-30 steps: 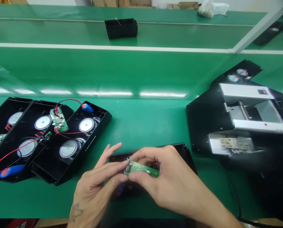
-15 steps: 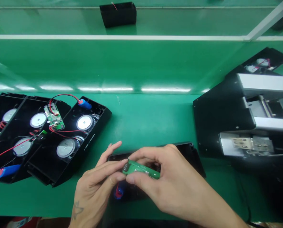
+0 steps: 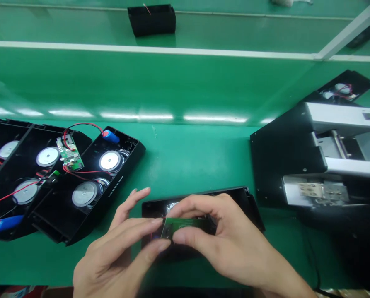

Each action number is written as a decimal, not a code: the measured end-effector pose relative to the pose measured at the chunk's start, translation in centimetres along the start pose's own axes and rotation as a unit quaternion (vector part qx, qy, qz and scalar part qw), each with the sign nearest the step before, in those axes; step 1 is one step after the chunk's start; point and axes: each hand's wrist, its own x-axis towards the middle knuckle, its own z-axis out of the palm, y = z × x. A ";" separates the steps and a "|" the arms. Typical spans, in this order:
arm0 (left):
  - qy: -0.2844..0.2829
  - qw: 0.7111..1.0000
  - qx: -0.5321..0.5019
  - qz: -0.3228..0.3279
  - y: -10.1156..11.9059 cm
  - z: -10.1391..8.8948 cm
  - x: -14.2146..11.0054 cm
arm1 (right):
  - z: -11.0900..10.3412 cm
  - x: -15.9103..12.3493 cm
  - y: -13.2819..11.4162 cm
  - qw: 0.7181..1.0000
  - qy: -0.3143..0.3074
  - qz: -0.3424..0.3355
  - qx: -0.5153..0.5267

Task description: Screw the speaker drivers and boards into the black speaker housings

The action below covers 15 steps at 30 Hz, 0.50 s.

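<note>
A small green circuit board (image 3: pixel 186 223) is held over an open black speaker housing (image 3: pixel 234 198). My right hand (image 3: pixel 228 244) grips the board between thumb and curled fingers, which hide much of it. At the board's left end, the thumb and index finger of my left hand (image 3: pixel 119 252) close on its edge, with the other fingers raised. A dark port, blurred, shows at that end. Both hands cover most of the housing beneath; part of a silver speaker shows behind the right fingers.
On the left lie more open black housings (image 3: pixel 119 182) with round speakers (image 3: pixel 110 160), blue batteries (image 3: pixel 111 136), red wires and another circuit board (image 3: pixel 69 153). A black and silver machine (image 3: pixel 281 161) stands at right, with another housing behind it. A black part (image 3: pixel 152 20) rests behind the white rail.
The board has tilted, so its port end looks darker and flatter. My left hand has shifted a little left and down, its thumb and index finger spread slightly wider.
</note>
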 end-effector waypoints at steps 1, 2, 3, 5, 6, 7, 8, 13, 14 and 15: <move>0.006 1.000 -0.005 0.012 0.2 0.0 0.0 | -0.1 0.0 0.1 1.000 -0.009 0.003 0.024; 0.004 1.000 -0.009 0.028 0.4 0.0 0.1 | -0.1 0.0 0.1 0.999 -0.018 0.008 0.043; -0.003 0.999 -0.009 0.049 0.4 -0.1 0.2 | -0.2 0.0 0.1 0.998 -0.027 0.012 0.059; -0.021 0.996 -0.002 0.092 0.2 -0.4 0.4 | -0.2 0.0 0.1 0.996 -0.033 0.017 0.080; -0.030 0.994 0.004 0.108 0.0 -0.5 0.5 | -0.2 0.0 0.0 0.995 -0.034 0.017 0.089; -0.036 0.993 0.010 0.115 -0.1 -0.6 0.6 | -0.2 0.0 0.1 0.994 -0.036 0.017 0.098; -0.041 0.992 0.014 0.120 -0.2 -0.7 0.7 | -0.2 0.0 0.1 0.994 -0.038 0.017 0.105; -0.042 0.993 0.014 0.105 0.2 -0.5 0.9 | -0.1 0.1 0.4 0.991 -0.044 0.022 0.123; -0.040 0.994 0.013 0.101 0.3 -0.5 0.9 | -0.1 0.1 0.5 0.991 -0.044 0.022 0.125; -0.038 0.995 0.013 0.096 0.4 -0.4 1.0 | -0.1 0.1 0.5 0.991 -0.043 0.023 0.128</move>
